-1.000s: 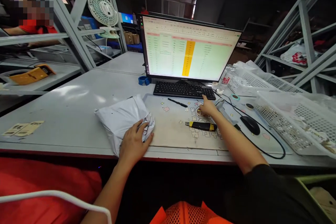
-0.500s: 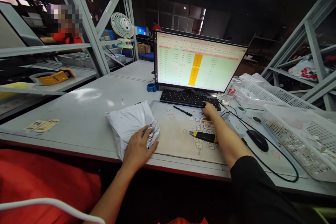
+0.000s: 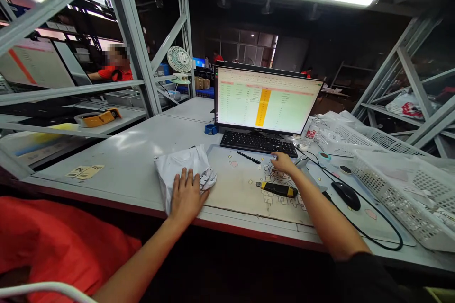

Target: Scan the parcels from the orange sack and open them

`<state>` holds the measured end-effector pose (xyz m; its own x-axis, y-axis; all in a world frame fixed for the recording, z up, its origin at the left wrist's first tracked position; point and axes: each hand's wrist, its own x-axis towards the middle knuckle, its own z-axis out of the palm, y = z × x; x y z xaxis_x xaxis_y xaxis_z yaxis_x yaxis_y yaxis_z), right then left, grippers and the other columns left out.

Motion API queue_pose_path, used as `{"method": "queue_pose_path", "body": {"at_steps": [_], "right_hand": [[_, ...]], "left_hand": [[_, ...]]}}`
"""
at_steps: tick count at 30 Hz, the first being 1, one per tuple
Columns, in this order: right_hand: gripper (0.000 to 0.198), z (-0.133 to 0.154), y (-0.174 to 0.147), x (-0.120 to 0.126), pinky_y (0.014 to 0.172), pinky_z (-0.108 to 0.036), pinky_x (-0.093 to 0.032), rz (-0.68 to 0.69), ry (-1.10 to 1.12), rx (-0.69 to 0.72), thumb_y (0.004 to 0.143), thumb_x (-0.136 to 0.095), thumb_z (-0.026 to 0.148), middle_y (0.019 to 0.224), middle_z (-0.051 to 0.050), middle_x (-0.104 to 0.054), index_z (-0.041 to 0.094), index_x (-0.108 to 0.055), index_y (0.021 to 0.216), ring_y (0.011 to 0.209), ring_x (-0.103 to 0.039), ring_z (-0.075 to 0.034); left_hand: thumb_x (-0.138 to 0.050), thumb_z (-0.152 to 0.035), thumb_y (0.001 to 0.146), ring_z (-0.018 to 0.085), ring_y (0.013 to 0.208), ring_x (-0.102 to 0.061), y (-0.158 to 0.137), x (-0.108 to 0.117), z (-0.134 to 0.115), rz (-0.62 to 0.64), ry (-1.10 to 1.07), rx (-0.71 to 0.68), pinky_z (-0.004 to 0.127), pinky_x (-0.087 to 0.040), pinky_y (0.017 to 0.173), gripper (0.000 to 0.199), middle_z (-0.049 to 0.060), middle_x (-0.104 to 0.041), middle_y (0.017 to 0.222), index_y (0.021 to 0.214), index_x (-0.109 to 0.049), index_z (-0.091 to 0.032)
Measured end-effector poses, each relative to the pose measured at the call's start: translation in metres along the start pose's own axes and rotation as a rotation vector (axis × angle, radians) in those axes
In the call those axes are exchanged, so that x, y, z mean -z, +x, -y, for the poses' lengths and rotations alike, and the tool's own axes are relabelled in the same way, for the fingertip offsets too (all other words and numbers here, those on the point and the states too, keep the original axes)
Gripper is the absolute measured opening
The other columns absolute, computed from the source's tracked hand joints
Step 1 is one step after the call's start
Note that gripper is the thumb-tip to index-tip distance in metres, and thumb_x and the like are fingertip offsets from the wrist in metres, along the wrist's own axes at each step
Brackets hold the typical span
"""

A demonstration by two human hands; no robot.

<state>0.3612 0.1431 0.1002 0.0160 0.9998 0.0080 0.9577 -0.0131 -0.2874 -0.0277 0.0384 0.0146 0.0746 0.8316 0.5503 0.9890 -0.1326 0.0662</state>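
Note:
My left hand (image 3: 185, 196) lies flat on a crumpled white plastic mailing bag (image 3: 165, 170) at the desk's front edge, its fingers stretched out. Just in front of the black keyboard (image 3: 245, 141), my right hand (image 3: 283, 163) hovers over the desk mat (image 3: 227, 199) with the index finger pointing left; its other fingers are partly hidden. Below that hand rests a black and yellow box cutter (image 3: 279, 189). A black pen (image 3: 249, 157) lies between the keyboard and the mat's printed drawing.
Behind the keyboard stands a monitor (image 3: 284, 104) showing a spreadsheet. A mouse (image 3: 345, 195) with its cable and white perforated baskets (image 3: 401, 208) occupy the right side. A blue tape roll (image 3: 211, 129), paper tags (image 3: 85, 171) and a fan (image 3: 179, 60) are leftward. A person (image 3: 119, 72) sits beyond the rack.
My right hand has drawn back from the keyboard toward me. The left hand's fingers have straightened on the bag. The camera view has tilted upward.

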Motion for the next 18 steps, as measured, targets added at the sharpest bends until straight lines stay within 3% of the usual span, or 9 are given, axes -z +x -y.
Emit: {"method": "queue_pose_path", "body": {"at_steps": [3,5,7,9,11,15,18], "right_hand": [[0.049,-0.011,-0.058,-0.023,0.112,-0.038,-0.049,0.054,0.016,0.157,0.096,-0.069,0.029,0.134,-0.013,-0.074,0.019,-0.069,0.144,0.129,-0.067,-0.028],[0.049,-0.027,-0.092,-0.044,0.115,-0.043,-0.048,0.012,0.012,0.262,0.096,-0.069,0.032,0.145,-0.013,-0.068,0.021,-0.070,0.144,0.136,-0.062,-0.031],[0.047,-0.041,-0.113,-0.060,0.116,-0.048,-0.048,-0.078,0.021,0.333,0.100,-0.061,0.032,0.146,-0.015,-0.067,0.019,-0.069,0.144,0.137,-0.061,-0.033],[0.045,-0.048,-0.124,-0.062,0.114,-0.050,-0.051,-0.183,0.074,0.327,0.103,-0.050,0.030,0.140,-0.017,-0.071,0.016,-0.069,0.142,0.132,-0.065,-0.033],[0.047,-0.042,-0.129,-0.046,0.107,-0.049,-0.056,-0.274,0.173,0.291,0.105,-0.042,0.029,0.131,-0.018,-0.075,0.015,-0.068,0.142,0.118,-0.072,-0.031],[0.053,0.013,-0.145,0.014,0.085,-0.040,-0.062,-0.348,0.346,0.380,0.111,-0.037,0.038,0.118,-0.012,-0.078,0.021,-0.054,0.158,0.077,-0.074,-0.021],[0.053,0.075,-0.157,0.047,0.094,-0.043,-0.060,-0.293,0.250,0.578,0.112,-0.041,0.039,0.131,-0.012,-0.074,0.026,-0.050,0.162,0.095,-0.075,-0.025]], "left_hand": [[-0.047,-0.018,0.091,0.042,0.124,-0.069,0.021,0.020,0.029,0.141,0.034,-0.063,0.059,-0.038,0.121,0.036,0.027,-0.075,0.123,0.115,-0.073,-0.007],[-0.044,-0.018,0.090,0.037,0.094,-0.075,0.039,0.044,0.051,0.137,-0.027,-0.013,0.052,-0.049,0.106,0.030,0.021,-0.076,0.092,0.101,-0.071,-0.013],[-0.048,-0.025,0.089,0.032,0.073,-0.067,0.055,0.072,0.064,0.000,-0.179,0.176,0.041,-0.051,0.081,0.020,0.010,-0.066,0.071,0.094,-0.066,-0.019],[-0.049,-0.028,0.090,0.026,0.064,-0.055,0.067,0.094,0.065,-0.214,-0.419,0.395,0.033,-0.039,0.067,0.013,0.002,-0.051,0.061,0.083,-0.058,-0.022],[-0.047,-0.026,0.093,0.021,0.060,-0.045,0.074,0.103,0.052,-0.312,-0.622,0.534,0.030,-0.030,0.062,0.023,-0.001,-0.040,0.056,0.070,-0.048,-0.023],[-0.049,-0.023,0.096,0.015,0.057,-0.041,0.078,0.074,0.002,-0.145,-0.791,0.611,0.028,-0.029,0.057,0.036,-0.003,-0.041,0.053,0.060,-0.050,-0.021],[-0.052,-0.022,0.100,0.012,0.057,-0.044,0.077,0.041,-0.033,-0.060,-0.905,0.611,0.024,-0.034,0.057,0.036,-0.003,-0.047,0.058,0.065,-0.055,-0.017]]}}
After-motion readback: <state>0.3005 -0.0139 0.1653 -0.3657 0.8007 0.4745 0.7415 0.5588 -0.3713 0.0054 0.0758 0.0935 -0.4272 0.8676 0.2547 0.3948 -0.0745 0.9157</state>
